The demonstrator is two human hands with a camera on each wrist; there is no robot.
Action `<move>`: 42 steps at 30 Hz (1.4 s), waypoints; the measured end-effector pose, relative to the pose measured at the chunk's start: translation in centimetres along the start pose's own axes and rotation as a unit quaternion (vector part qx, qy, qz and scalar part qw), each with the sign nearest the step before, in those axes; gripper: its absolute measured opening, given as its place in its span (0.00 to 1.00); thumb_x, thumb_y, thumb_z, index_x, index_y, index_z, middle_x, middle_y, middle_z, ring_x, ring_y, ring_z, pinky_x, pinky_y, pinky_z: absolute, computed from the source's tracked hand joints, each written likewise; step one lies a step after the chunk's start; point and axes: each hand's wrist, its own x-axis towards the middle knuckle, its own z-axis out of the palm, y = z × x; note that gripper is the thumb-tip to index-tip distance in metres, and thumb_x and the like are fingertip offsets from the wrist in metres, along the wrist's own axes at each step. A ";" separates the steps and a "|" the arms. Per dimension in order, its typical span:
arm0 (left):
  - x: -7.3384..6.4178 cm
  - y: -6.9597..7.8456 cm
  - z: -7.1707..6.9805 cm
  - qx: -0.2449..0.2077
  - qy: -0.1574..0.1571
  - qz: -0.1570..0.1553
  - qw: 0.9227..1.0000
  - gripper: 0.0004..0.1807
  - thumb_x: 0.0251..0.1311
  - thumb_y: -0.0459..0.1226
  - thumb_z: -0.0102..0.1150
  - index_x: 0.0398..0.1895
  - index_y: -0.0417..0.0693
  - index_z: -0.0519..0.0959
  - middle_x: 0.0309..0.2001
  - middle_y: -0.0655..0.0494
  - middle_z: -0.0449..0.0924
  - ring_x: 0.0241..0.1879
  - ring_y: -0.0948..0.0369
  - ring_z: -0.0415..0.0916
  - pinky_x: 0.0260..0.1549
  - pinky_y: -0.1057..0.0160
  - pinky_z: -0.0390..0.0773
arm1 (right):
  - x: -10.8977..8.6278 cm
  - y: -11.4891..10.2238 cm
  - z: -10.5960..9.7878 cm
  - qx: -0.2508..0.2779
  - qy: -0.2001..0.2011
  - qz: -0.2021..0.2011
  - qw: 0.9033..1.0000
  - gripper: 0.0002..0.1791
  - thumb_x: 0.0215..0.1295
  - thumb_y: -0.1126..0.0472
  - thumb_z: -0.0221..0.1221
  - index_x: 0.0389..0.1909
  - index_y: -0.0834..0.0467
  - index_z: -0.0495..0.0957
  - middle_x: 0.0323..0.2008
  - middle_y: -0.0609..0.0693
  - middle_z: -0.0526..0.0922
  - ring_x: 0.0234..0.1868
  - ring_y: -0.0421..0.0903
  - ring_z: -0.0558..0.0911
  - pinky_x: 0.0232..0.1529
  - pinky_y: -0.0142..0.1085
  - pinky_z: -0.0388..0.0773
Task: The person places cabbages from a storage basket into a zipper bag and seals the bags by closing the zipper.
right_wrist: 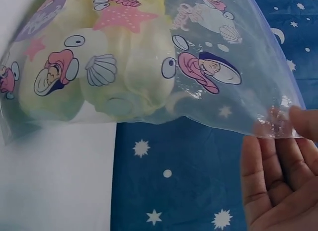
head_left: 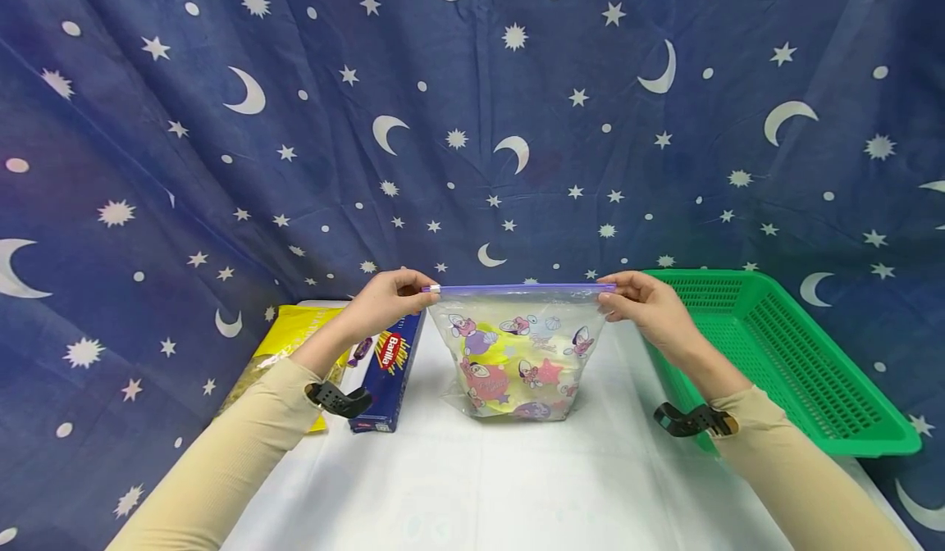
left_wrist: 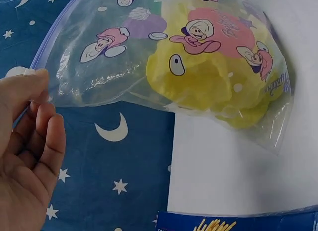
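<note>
A clear zip bag (head_left: 546, 342) printed with pink and purple sea characters stands upright on the white table, its purple zip strip (head_left: 517, 289) stretched level along the top. My left hand (head_left: 384, 301) pinches the upper left corner, where a small white slider (head_left: 435, 289) sits. At the opposite corner, thumb and fingers of my right hand (head_left: 653, 309) pinch the bag's edge. Through the plastic, the left wrist view shows something bright yellow and crumpled (left_wrist: 186, 87). Paler yellow-green, rounded contents (right_wrist: 141, 87) show in the right wrist view.
Left of the bag lies a blue Barilla pasta box (head_left: 387, 371), beside a yellow packet (head_left: 291, 325) partly behind my left forearm. A green perforated basket (head_left: 768, 289) stands on the right. Behind the white table (head_left: 509, 485) hangs a blue curtain (head_left: 458, 67) with moons and stars.
</note>
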 end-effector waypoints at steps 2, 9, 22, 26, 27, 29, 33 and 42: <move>0.1 -0.1 0.1 -0.013 -0.001 -0.006 1.000 0.14 0.68 0.47 0.66 0.50 0.50 0.85 0.41 0.50 0.81 0.41 0.50 0.80 0.41 0.55 0.83 | 0.1 -0.3 -0.1 -0.010 -0.012 0.016 1.000 0.23 0.72 0.54 0.64 0.58 0.66 0.76 0.48 0.61 0.84 0.43 0.48 0.85 0.45 0.37 0.85; 0.7 0.4 0.4 -0.046 0.005 -0.015 0.999 0.13 0.69 0.42 0.65 0.49 0.42 0.82 0.37 0.49 0.85 0.41 0.43 0.83 0.42 0.58 0.86 | 1.0 -1.7 -0.5 -0.031 -0.035 0.051 0.998 0.19 0.75 0.56 0.60 0.54 0.69 0.76 0.51 0.64 0.84 0.48 0.49 0.86 0.48 0.40 0.85; 3.0 1.5 0.4 -0.031 0.066 0.007 0.997 0.09 0.71 0.36 0.62 0.47 0.39 0.82 0.39 0.48 0.87 0.41 0.51 0.86 0.44 0.56 0.86 | 3.4 -3.0 -0.6 -0.056 0.011 0.073 0.996 0.15 0.78 0.60 0.56 0.55 0.67 0.75 0.50 0.62 0.85 0.48 0.48 0.85 0.51 0.43 0.84; 4.1 1.7 0.3 -0.002 0.102 0.021 0.995 0.10 0.72 0.37 0.60 0.49 0.42 0.83 0.43 0.50 0.88 0.46 0.52 0.85 0.47 0.57 0.85 | 4.7 -3.0 -0.4 -0.050 0.042 0.059 0.996 0.16 0.79 0.60 0.55 0.56 0.67 0.75 0.52 0.63 0.83 0.52 0.51 0.84 0.53 0.40 0.83; 4.4 1.8 0.3 0.007 0.112 0.024 0.993 0.10 0.73 0.38 0.60 0.50 0.42 0.83 0.44 0.51 0.87 0.46 0.54 0.85 0.48 0.57 0.84 | 5.0 -3.0 -0.3 -0.046 0.050 0.053 0.996 0.16 0.79 0.60 0.54 0.57 0.67 0.75 0.52 0.63 0.83 0.53 0.51 0.84 0.53 0.38 0.83; 4.9 1.8 0.3 0.018 0.131 0.027 0.991 0.11 0.73 0.39 0.59 0.51 0.44 0.84 0.47 0.51 0.87 0.48 0.55 0.84 0.50 0.55 0.83 | 5.6 -2.8 -0.1 -0.030 0.068 0.039 0.996 0.15 0.80 0.61 0.53 0.58 0.67 0.74 0.54 0.62 0.81 0.55 0.51 0.83 0.53 0.35 0.82; 5.7 1.4 0.4 0.024 0.148 0.022 0.989 0.12 0.74 0.40 0.58 0.53 0.47 0.84 0.51 0.52 0.85 0.51 0.56 0.83 0.52 0.54 0.82 | 6.6 -2.1 0.5 0.011 0.094 0.011 0.995 0.16 0.80 0.63 0.52 0.60 0.68 0.73 0.57 0.62 0.78 0.58 0.51 0.81 0.56 0.33 0.80; 3.8 -1.0 1.6 0.028 0.090 0.010 0.995 0.12 0.74 0.37 0.58 0.55 0.46 0.82 0.54 0.52 0.83 0.54 0.55 0.81 0.56 0.54 0.80 | 5.1 0.3 1.1 -0.052 0.062 0.012 0.997 0.14 0.80 0.61 0.51 0.58 0.64 0.77 0.56 0.60 0.81 0.58 0.53 0.81 0.57 0.35 0.80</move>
